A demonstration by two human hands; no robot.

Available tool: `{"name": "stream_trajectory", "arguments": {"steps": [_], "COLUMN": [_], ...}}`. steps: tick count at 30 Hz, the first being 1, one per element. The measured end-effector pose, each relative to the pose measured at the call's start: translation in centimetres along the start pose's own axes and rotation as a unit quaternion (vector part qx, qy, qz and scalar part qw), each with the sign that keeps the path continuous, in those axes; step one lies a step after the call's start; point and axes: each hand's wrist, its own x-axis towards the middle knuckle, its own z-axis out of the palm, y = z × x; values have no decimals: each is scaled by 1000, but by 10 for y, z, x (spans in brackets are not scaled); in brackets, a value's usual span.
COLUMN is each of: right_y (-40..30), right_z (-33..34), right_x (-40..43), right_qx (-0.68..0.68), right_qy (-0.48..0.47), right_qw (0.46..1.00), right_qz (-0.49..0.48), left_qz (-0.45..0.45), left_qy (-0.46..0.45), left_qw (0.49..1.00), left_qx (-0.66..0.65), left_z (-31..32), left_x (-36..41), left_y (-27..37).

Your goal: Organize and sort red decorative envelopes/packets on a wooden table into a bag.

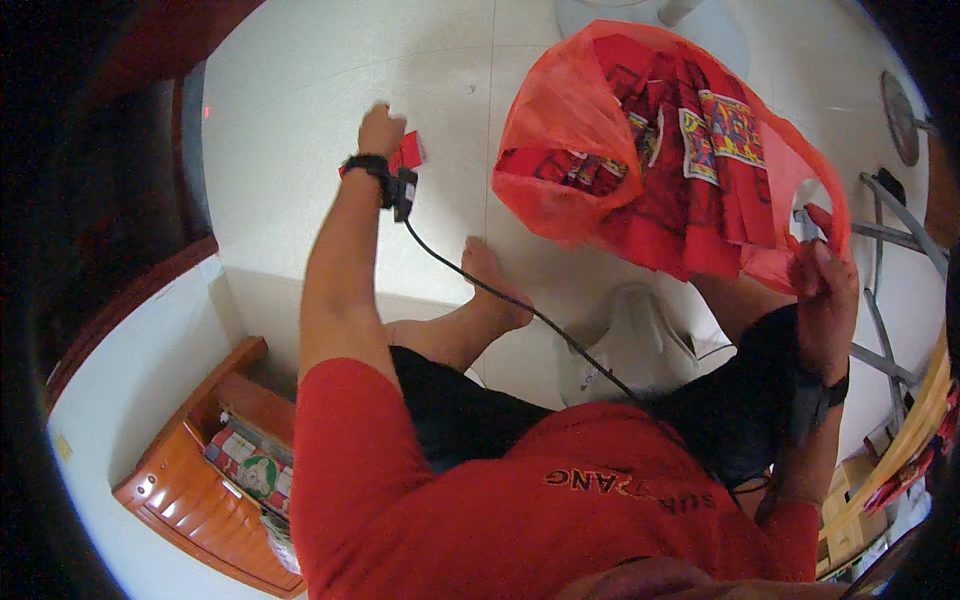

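A red translucent plastic bag (577, 112), its mouth gaping towards the left, holds several red packets (690, 217) with colourful printed pictures. My right hand (823, 277) grips the bag at its handle opening, at the right; a small pale object (807, 225) shows by the fingers. On the left, my left hand (382, 131) is over the pale floor, next to a small flat red piece (409, 150). Its fingers are curled and partly hidden, so I cannot tell whether it holds that piece. Each wrist wears a black strap, and a black cable runs from the left one.
A grey-white plastic stool (630, 352) is between my legs, with my bare foot (491, 285) to its left. Metal tube legs (892, 232) and a round object (898, 118) stand at the right. An orange-brown wooden cabinet (202, 510) is at the lower left.
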Motion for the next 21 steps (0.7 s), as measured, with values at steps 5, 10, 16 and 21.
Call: {"name": "stream_trajectory", "arguments": {"steps": [5, 10, 16, 21], "right_y": [5, 3, -3, -18], "right_z": [-5, 0, 5, 11], "right_x": [6, 10, 8, 6], "right_qx": [-35, -45, -55, -48], "right_qy": [44, 45, 55, 61], "right_qw": [998, 998, 996, 996], "right_qz": [8, 22, 44, 40], "left_qz": [-105, -104, -105, -19], "left_qy": [-72, 16, -38, -84], "left_qw": [991, 990, 991, 981], "left_qx": [26, 88, 71, 176], "left_z": [68, 101, 99, 72], "left_x": [-11, -13, -22, -33], "left_y": [-19, -35, -4, 22]}}
